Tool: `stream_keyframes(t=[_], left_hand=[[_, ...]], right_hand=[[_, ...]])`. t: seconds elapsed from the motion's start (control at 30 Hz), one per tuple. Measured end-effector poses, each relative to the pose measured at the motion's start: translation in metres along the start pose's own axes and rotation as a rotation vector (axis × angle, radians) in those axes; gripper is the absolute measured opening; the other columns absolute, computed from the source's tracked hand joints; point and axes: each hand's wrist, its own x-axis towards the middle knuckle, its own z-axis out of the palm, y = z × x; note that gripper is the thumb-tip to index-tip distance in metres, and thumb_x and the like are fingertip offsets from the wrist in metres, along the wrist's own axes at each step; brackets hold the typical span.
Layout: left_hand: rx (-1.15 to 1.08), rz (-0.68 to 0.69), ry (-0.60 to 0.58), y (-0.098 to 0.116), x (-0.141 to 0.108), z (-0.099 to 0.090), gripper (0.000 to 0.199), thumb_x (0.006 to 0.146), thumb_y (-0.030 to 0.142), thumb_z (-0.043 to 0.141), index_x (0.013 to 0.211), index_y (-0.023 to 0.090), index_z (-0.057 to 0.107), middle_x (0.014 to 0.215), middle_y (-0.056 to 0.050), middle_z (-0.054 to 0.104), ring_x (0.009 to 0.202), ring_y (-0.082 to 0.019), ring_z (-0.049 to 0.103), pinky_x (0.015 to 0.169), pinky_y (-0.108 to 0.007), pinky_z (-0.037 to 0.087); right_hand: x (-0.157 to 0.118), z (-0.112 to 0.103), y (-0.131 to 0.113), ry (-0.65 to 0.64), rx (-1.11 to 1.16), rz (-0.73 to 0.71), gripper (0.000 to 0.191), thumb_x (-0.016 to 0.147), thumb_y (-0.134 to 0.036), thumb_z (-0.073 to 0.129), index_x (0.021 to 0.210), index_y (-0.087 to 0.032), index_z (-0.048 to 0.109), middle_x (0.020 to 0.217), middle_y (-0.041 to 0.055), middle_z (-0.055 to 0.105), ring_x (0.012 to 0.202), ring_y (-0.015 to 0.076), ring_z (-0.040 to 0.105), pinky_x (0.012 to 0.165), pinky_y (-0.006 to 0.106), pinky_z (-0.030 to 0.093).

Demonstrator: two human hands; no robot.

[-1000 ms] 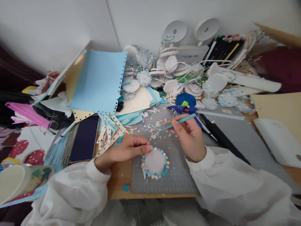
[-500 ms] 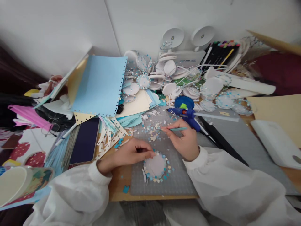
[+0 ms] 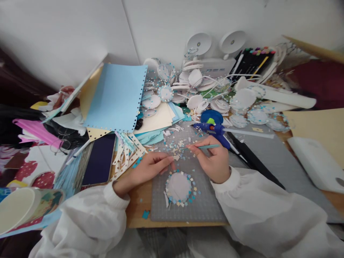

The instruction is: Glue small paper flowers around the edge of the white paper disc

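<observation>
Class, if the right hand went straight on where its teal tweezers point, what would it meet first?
The right hand would likely meet the small paper cutouts by its teal tweezers' tip; height is unclear.

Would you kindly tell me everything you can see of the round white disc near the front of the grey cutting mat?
The round white disc looks like paper or card, with a plain pale face. Small blue, white and cream pieces, some star-shaped, ring its edge. It appears to lie flat near the front of the grey gridded cutting mat. White slivers lie by its left edge. The left hand is just beyond; whether a fingertip touches the rim is unclear.
</observation>
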Motion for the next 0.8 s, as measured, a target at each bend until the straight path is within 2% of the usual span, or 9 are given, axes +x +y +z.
stream_keyframes(t=[0.07,0.17,0.27,0.53,0.8], left_hand=[[-0.010,0.025,0.022,-0.002,0.000,0.002,0.041,0.090,0.048,0.051,0.083,0.011,0.068,0.058,0.003,0.047,0.053,-0.009,0.039,0.050,-0.021,0.030],[-0.065,0.060,0.063,-0.005,0.001,0.006,0.034,0.086,0.042,0.059,0.095,0.011,0.068,0.075,-0.001,0.059,0.062,-0.010,0.046,0.054,-0.020,0.035],[-0.131,0.058,0.117,-0.008,0.001,0.009,0.031,0.083,0.040,0.064,0.094,0.011,0.067,0.080,-0.003,0.062,0.066,-0.011,0.050,0.058,-0.020,0.038],[-0.149,0.071,0.155,-0.007,0.000,0.008,0.028,0.083,0.040,0.064,0.084,0.012,0.069,0.079,-0.004,0.065,0.070,-0.012,0.055,0.064,-0.022,0.042],[-0.191,0.054,0.156,-0.002,-0.001,0.007,0.021,0.082,0.032,0.067,0.081,0.011,0.070,0.076,-0.003,0.066,0.065,-0.010,0.054,0.061,-0.020,0.042]], right_hand=[[-0.001,0.000,-0.002,-0.001,0.137,0.045,0.015,0.081,-0.033,0.070,0.077,-0.023,0.059,0.074,0.0039,0.068,0.071,0.0213,0.069,0.066,0.036,0.054],[-0.002,0.001,-0.008,-0.028,0.330,0.111,0.018,0.080,-0.034,0.071,0.076,-0.025,0.056,0.073,0.0031,0.066,0.067,0.0221,0.070,0.059,0.036,0.056],[-0.004,0.003,-0.013,-0.060,0.430,0.154,0.021,0.078,-0.036,0.072,0.075,-0.025,0.055,0.069,0.0014,0.063,0.067,0.0231,0.071,0.059,0.037,0.057],[-0.006,0.005,-0.015,-0.078,0.472,0.178,0.023,0.076,-0.039,0.074,0.075,-0.026,0.055,0.069,0.0012,0.063,0.063,0.0219,0.070,0.060,0.039,0.060],[-0.003,0.005,-0.017,-0.045,0.523,0.273,0.023,0.076,-0.039,0.075,0.077,-0.025,0.056,0.069,0.0026,0.070,0.059,0.0201,0.068,0.054,0.035,0.056]])
